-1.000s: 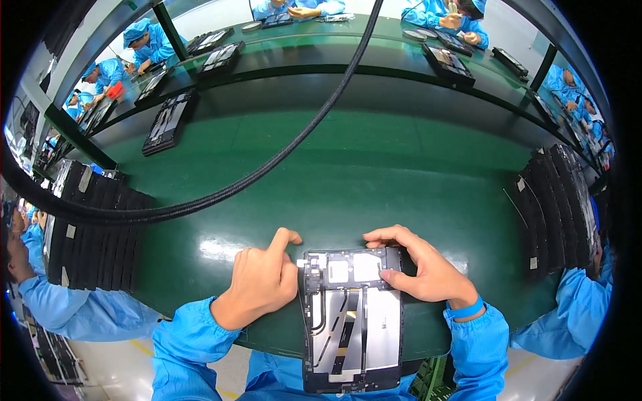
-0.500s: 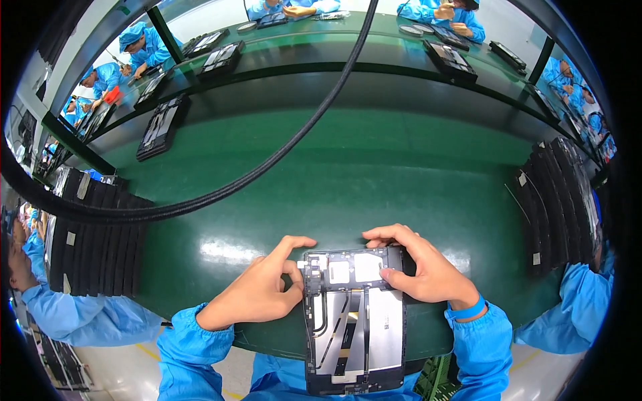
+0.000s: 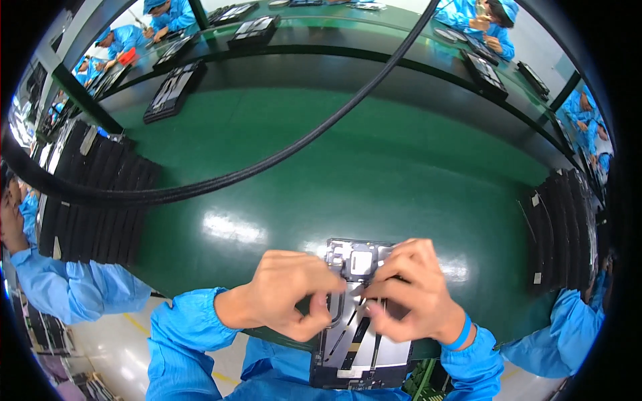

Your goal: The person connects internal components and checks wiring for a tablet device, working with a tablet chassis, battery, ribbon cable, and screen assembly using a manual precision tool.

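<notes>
Blue sleeves [image 3: 190, 327] ended at 2 bare hands, placed here as on a clock face about the middle of the view. Between 6 and 7 o'clock, the left hand [image 3: 291, 293] was half curled, its thumb and forefinger bent toward each other at the edge of an opened tablet [image 3: 394, 354]. Toward 4 or 5 o'clock, the right hand [image 3: 413, 291] bent its fingers and thumb together over the tablet's upper half; blur made it impossible to tell whether either hand pinched anything. A blue wristband [image 3: 460, 333] circled the right wrist.

The tablet lay between 5 and 6 o'clock, its inner side up, with black ribbon cables [image 3: 352, 347] across a silver plate, and its near end jutted past the table edge. Around it spread a glossy green tabletop [image 3: 321, 200]. Black slabs [image 3: 90, 227] stood in a row at 9 o'clock, and more black slabs [image 3: 565, 230] at 3. Another opened tablet [image 3: 172, 93] lay at 10. A black braided cable [image 3: 294, 152] arched from 9 to 1 o'clock. Farther out, a neighbour's blue sleeve [image 3: 87, 287] showed at 8, and a co-worker [image 3: 485, 27] sat between 1 and 2.
</notes>
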A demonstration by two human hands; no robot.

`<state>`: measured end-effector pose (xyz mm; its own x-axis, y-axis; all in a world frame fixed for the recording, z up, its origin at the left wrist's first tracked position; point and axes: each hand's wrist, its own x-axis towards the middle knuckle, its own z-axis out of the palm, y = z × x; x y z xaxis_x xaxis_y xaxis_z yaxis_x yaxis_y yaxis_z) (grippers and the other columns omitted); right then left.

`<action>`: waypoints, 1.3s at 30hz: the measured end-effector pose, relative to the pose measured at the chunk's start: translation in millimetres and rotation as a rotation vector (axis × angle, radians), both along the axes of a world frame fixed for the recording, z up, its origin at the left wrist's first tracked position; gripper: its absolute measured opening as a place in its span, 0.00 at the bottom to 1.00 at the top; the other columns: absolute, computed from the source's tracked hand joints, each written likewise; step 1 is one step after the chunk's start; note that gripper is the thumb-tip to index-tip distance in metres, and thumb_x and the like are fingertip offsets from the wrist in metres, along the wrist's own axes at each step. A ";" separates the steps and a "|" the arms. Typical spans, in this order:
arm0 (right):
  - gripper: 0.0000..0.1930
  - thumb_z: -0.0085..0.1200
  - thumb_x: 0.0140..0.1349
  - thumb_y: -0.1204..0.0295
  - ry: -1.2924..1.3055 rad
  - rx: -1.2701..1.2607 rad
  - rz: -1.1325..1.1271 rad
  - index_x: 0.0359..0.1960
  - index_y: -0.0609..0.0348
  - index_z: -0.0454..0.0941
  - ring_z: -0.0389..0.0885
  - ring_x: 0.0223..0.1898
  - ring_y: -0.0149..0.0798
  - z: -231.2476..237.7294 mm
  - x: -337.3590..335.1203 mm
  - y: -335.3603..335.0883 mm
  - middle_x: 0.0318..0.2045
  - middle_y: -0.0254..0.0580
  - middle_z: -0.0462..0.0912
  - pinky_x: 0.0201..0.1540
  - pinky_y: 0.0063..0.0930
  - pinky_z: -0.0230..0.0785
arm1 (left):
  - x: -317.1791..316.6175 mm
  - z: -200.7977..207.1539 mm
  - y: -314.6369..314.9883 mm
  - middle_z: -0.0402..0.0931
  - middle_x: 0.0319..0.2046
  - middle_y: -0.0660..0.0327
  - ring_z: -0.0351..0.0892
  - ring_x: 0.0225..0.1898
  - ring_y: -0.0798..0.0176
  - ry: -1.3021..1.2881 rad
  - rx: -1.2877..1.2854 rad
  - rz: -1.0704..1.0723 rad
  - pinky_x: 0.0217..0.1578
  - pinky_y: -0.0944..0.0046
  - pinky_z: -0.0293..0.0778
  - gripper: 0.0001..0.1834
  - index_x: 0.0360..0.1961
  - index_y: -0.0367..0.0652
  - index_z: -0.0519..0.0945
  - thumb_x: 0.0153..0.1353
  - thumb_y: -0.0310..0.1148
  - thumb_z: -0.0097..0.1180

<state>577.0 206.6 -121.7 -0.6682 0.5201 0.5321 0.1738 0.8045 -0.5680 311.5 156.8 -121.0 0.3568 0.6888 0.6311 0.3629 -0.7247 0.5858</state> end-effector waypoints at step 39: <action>0.11 0.74 0.61 0.73 -0.037 -0.286 0.196 0.45 0.53 0.95 0.77 0.46 0.41 -15.9 -16.5 -20.6 0.35 0.31 0.81 0.54 0.39 0.68 | -19.8 -30.4 -16.0 0.88 0.29 0.60 0.69 0.21 0.70 0.329 0.767 -0.427 0.25 0.69 0.61 0.04 0.35 0.43 0.86 0.59 0.27 0.61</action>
<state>560.5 186.0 -137.6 -0.7862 0.5046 0.3567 0.0568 0.6338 -0.7714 291.7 140.8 -151.4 0.7249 -0.1042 0.6809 0.0397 -0.9805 -0.1923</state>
